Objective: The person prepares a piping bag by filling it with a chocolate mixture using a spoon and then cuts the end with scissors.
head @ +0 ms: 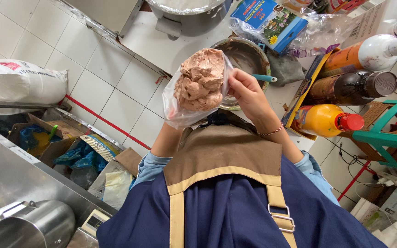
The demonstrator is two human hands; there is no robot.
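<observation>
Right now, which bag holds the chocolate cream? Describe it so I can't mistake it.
Start at the brown mixing bowl on the white counter. Just in front, the person's hands hold up a clear plastic bag. It alone is heaped with pale brown whipped cream.

Clear, thin, glossy plastic bag (pixel 180 108) around matt, ridged brown cream (pixel 201 80); smeared metal bowl (pixel 246 57); brushed steel pot (pixel 35 227); glossy plastic bottles (pixel 327 120); matt cloth apron (pixel 228 193).
</observation>
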